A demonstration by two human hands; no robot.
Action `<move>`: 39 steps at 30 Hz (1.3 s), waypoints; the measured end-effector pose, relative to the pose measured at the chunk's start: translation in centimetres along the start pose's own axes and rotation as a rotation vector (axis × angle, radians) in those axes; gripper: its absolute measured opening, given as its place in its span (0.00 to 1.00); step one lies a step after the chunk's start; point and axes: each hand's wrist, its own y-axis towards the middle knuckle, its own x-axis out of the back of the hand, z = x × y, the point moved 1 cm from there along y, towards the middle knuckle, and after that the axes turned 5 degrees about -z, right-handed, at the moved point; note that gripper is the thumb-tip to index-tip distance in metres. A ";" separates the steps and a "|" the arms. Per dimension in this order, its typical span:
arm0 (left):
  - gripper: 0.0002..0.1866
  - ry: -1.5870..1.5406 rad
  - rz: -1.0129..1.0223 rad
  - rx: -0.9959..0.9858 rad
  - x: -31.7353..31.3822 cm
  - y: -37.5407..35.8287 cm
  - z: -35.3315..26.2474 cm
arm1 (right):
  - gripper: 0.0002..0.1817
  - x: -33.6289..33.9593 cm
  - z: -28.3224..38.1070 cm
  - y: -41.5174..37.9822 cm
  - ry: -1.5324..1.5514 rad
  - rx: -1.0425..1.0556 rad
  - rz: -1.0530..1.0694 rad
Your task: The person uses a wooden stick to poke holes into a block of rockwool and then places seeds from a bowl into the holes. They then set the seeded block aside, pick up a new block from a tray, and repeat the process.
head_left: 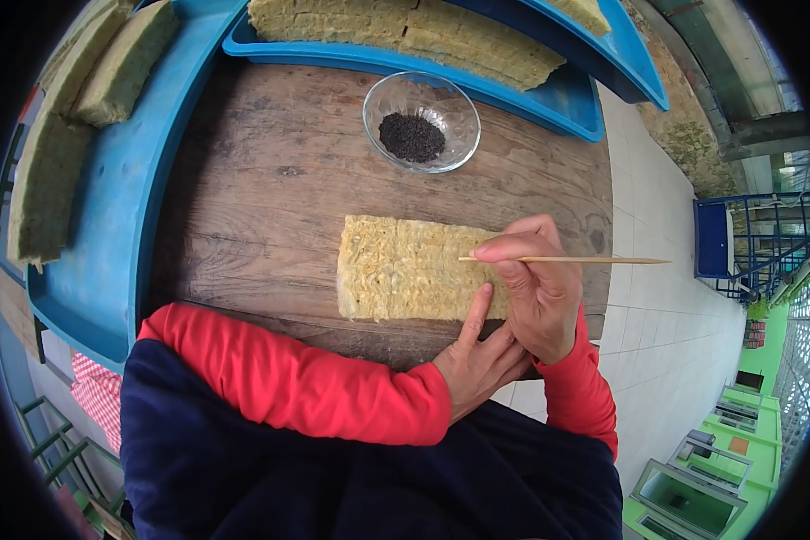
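A yellowish, fibrous rockwool slab lies flat on the wooden table, its top marked with rows of lines and small pits. My right hand pinches a thin wooden skewer above the slab's right part, with one tip pointing left over the surface. Crossing below it, my left hand rests at the slab's lower right edge, one finger stretched onto the slab and the others partly hidden behind my right hand. Beyond the slab stands a clear glass bowl with small black grains inside.
Blue trays with rockwool strips flank the left side. Another blue tray runs along the far edge, holding more rockwool. The wooden table ends at the right, above a tiled floor. A blue metal cart stands farther right.
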 end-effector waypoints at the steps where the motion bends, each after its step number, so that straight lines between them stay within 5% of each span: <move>1: 0.23 0.000 -0.002 0.003 0.0 0.0 0.0 | 0.03 0.0 0.0 0.0 0.002 0.001 0.005; 39: 0.27 0.043 0.016 -0.014 -0.2 -0.1 -0.1 | 0.04 -0.2 0.8 2.3 0.060 -0.084 0.013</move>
